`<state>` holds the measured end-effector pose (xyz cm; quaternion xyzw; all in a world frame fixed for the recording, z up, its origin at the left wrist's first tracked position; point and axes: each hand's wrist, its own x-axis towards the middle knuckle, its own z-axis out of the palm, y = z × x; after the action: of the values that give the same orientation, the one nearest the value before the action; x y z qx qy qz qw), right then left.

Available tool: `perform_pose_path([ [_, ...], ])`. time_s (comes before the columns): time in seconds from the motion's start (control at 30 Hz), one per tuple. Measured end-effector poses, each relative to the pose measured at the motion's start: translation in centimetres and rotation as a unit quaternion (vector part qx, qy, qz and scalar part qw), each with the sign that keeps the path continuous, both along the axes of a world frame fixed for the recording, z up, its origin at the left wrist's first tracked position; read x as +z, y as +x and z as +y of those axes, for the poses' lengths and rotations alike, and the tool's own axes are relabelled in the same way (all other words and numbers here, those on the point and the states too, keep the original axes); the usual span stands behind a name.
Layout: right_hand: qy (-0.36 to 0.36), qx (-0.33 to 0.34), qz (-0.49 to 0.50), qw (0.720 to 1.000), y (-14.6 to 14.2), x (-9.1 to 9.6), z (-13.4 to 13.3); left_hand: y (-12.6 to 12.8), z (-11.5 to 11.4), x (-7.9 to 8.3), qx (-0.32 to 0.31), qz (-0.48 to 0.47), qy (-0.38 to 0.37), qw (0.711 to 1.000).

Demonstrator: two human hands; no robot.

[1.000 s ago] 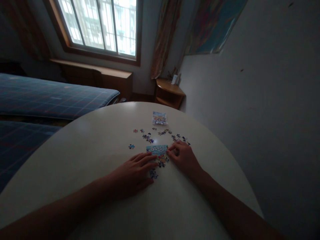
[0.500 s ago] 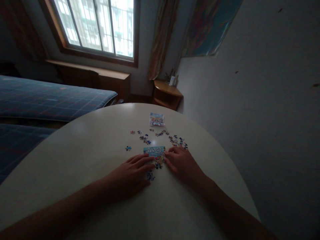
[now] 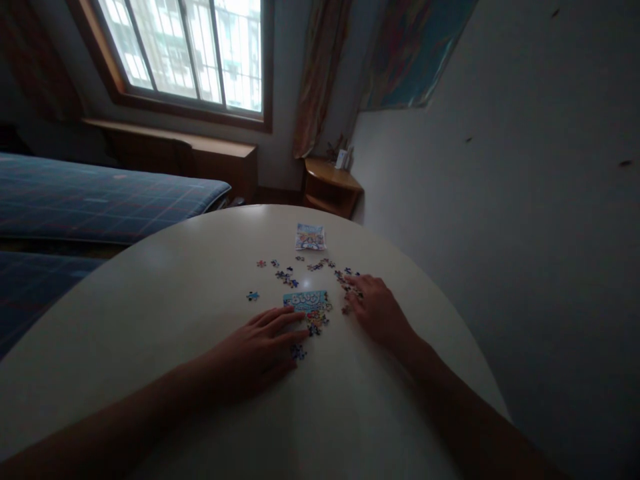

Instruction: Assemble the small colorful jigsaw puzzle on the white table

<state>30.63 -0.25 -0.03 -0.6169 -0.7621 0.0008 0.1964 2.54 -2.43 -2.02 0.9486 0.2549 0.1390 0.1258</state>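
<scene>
A partly joined jigsaw puzzle (image 3: 306, 300) with a light blue top edge and white lettering lies on the table. My left hand (image 3: 267, 337) rests flat across its left and lower part, fingers stretched out, hiding some of it. Joined dark blue pieces (image 3: 299, 351) show by the left thumb. To the right of the puzzle, my right hand (image 3: 375, 303) reaches into a group of loose puzzle pieces (image 3: 341, 277), fingers apart and touching some of them. One reddish piece (image 3: 346, 310) lies beside the right thumb. Nothing is visibly gripped in either hand.
The round white table (image 3: 190, 287) carries more loose pieces (image 3: 287, 277) beyond the puzzle, and a lone blue piece (image 3: 253, 295) to the left. A small picture packet (image 3: 311, 237) lies farther back. A plaid mattress (image 3: 110, 200) stands left, a wall (image 3: 500, 200) right.
My right hand has left the puzzle's right edge and moved right to the loose pieces, uncovering that edge and the reddish piece. The left hand stays on the puzzle. The view has shifted slightly.
</scene>
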Motion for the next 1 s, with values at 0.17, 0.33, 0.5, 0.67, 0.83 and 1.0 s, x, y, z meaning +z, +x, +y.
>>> perform_pose_path([
  [0.17,0.030,-0.079,0.025,0.996,4.3,-1.3,2.6,0.0,0.0,-0.1,-0.005,0.006,0.004,1.000],
  [0.33,0.019,-0.047,0.000,0.999,5.8,-2.5,3.3,0.0,0.1,-0.1,0.000,0.001,-0.006,1.000],
  [0.5,0.012,-0.073,-0.012,0.997,6.1,-2.6,3.1,-0.1,0.1,-0.1,-0.006,-0.012,-0.007,1.000],
  [0.67,0.017,-0.070,0.000,0.997,6.1,-2.5,3.1,-0.1,0.1,-0.3,-0.003,-0.019,-0.004,1.000],
  [0.83,0.006,-0.058,0.007,0.998,5.7,-2.0,3.0,-0.1,0.1,-0.1,-0.006,-0.028,-0.010,1.000],
  [1.0,-0.005,-0.054,0.017,0.998,4.7,-1.2,2.6,-0.1,0.1,-0.3,-0.001,-0.015,-0.003,1.000],
])
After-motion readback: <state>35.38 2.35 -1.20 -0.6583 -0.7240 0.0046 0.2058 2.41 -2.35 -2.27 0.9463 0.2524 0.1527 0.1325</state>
